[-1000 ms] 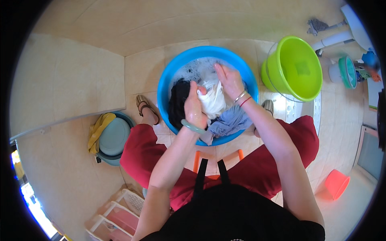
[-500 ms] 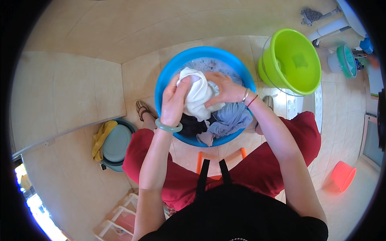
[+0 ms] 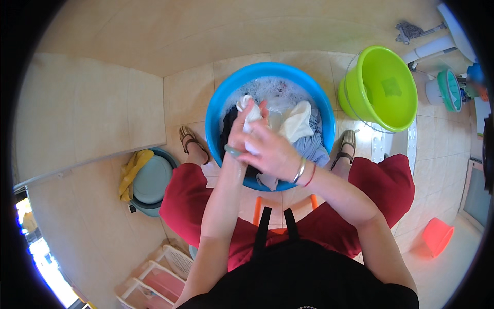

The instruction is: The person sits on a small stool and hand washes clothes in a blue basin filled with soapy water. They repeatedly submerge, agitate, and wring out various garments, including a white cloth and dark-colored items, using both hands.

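A blue basin (image 3: 212,103) holds sudsy water and wet clothes. My left hand (image 3: 238,135) is closed on a white cloth (image 3: 249,109), part of which sticks up past the fingers. My right hand (image 3: 275,154) crosses over the left palm and wrist, smeared by motion. A bit of white shows by its fingers, but its grip is unclear. More white fabric (image 3: 297,122) lies bunched to the right of my hands; whether it is the same piece is hidden. A blue-grey garment (image 3: 313,148) lies at the basin's right side, and a dark one (image 3: 228,123) at its left.
A lime-green bucket (image 3: 364,92) with a wire handle stands right of the basin. At left are stacked grey-green basins (image 3: 150,180) with a yellow cloth (image 3: 135,170). A white rack (image 3: 154,275) is lower left, a coral bucket (image 3: 437,237) far right. Walls rise ahead and left.
Both hands held the bunched white cloth up over the basin. Now the right hand has crossed nearer, over the left wrist, and white fabric lies lower on the right. The view has shifted slightly.
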`<control>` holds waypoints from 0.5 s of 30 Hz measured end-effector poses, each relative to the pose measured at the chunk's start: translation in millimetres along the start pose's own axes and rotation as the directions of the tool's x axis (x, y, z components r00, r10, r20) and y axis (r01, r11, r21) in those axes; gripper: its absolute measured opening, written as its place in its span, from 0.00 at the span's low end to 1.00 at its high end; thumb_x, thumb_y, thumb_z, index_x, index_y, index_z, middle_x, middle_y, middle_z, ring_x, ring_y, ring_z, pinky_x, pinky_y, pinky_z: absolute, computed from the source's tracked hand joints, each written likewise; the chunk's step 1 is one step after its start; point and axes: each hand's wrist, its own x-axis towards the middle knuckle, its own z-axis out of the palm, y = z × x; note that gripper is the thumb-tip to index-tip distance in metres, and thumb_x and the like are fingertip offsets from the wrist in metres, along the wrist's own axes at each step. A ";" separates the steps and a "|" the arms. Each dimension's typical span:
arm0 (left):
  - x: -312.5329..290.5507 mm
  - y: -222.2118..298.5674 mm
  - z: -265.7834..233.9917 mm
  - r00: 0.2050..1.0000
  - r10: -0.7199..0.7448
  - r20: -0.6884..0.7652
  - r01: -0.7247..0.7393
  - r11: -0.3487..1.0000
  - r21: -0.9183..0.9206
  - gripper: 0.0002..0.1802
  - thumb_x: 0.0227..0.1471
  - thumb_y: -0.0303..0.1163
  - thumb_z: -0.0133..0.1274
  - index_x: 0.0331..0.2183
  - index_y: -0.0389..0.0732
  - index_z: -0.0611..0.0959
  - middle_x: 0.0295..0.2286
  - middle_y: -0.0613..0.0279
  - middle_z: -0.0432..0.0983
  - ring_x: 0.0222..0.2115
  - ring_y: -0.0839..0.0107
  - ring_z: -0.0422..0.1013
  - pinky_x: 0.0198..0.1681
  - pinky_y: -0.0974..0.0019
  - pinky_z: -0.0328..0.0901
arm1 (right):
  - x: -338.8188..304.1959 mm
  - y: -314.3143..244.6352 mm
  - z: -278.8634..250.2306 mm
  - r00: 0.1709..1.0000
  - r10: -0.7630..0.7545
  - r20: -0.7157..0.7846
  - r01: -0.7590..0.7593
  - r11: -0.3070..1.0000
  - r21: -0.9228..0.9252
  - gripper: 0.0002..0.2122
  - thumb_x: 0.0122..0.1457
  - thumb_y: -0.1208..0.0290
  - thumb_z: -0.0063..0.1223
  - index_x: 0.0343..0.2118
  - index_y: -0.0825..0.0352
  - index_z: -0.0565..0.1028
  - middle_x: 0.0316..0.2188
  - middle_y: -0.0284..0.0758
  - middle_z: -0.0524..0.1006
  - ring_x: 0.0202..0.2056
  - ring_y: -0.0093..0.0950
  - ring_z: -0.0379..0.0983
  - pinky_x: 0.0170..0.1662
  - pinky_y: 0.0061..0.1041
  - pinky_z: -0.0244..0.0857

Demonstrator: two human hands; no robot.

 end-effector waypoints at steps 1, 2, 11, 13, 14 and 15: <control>8.3 -5.8 -5.7 0.993 -0.089 0.084 0.100 0.984 -0.146 0.23 0.56 0.51 0.51 0.42 0.43 0.71 0.36 0.58 0.74 0.34 0.71 0.71 0.30 0.70 0.68 | -4.0 -9.0 12.2 0.998 -0.007 -0.058 0.006 1.000 -0.027 0.15 0.50 0.63 0.58 0.40 0.63 0.72 0.34 0.37 0.67 0.32 0.32 0.72 0.28 0.28 0.70; 15.2 -7.8 -12.8 0.941 -0.182 0.285 0.220 0.970 -0.108 0.21 0.58 0.52 0.46 0.38 0.43 0.73 0.32 0.60 0.74 0.31 0.71 0.69 0.29 0.69 0.66 | -3.9 -9.1 19.1 0.998 -0.050 -0.048 0.045 0.995 -0.087 0.12 0.51 0.63 0.57 0.35 0.63 0.73 0.31 0.36 0.67 0.27 0.32 0.72 0.26 0.29 0.69; 1.1 -61.1 36.3 0.883 0.216 -0.416 -0.199 0.976 0.085 0.14 0.58 0.41 0.44 0.34 0.42 0.78 0.32 0.64 0.77 0.33 0.66 0.74 0.39 0.64 0.69 | 8.1 102.1 28.0 0.864 0.359 -0.353 -0.414 0.905 -0.093 0.17 0.61 0.66 0.46 0.17 0.69 0.70 0.16 0.48 0.72 0.21 0.47 0.71 0.25 0.42 0.65; -2.4 -60.8 33.6 0.865 0.279 -0.418 -0.242 0.960 0.140 0.14 0.58 0.40 0.45 0.35 0.41 0.79 0.32 0.63 0.78 0.32 0.67 0.75 0.37 0.65 0.70 | 3.0 81.2 29.7 0.897 0.315 -0.310 -0.357 0.930 -0.089 0.11 0.60 0.68 0.47 0.23 0.67 0.71 0.21 0.46 0.74 0.24 0.45 0.73 0.25 0.40 0.66; -5.2 -57.9 36.1 0.889 0.198 -0.413 -0.214 0.977 0.008 0.14 0.58 0.41 0.44 0.33 0.43 0.78 0.29 0.65 0.77 0.30 0.68 0.74 0.33 0.66 0.69 | 0.5 63.8 32.9 0.918 0.256 -0.303 -0.290 0.954 -0.073 0.08 0.59 0.68 0.48 0.25 0.66 0.71 0.22 0.44 0.74 0.25 0.44 0.73 0.26 0.39 0.66; -3.7 -47.2 1.7 0.919 0.316 -0.236 -0.223 0.910 0.349 0.14 0.58 0.43 0.44 0.31 0.44 0.77 0.26 0.67 0.75 0.27 0.68 0.73 0.30 0.65 0.67 | 7.0 29.2 34.6 0.934 0.205 -0.292 -0.231 0.971 -0.059 0.09 0.58 0.66 0.46 0.25 0.63 0.71 0.20 0.39 0.72 0.22 0.40 0.72 0.25 0.39 0.66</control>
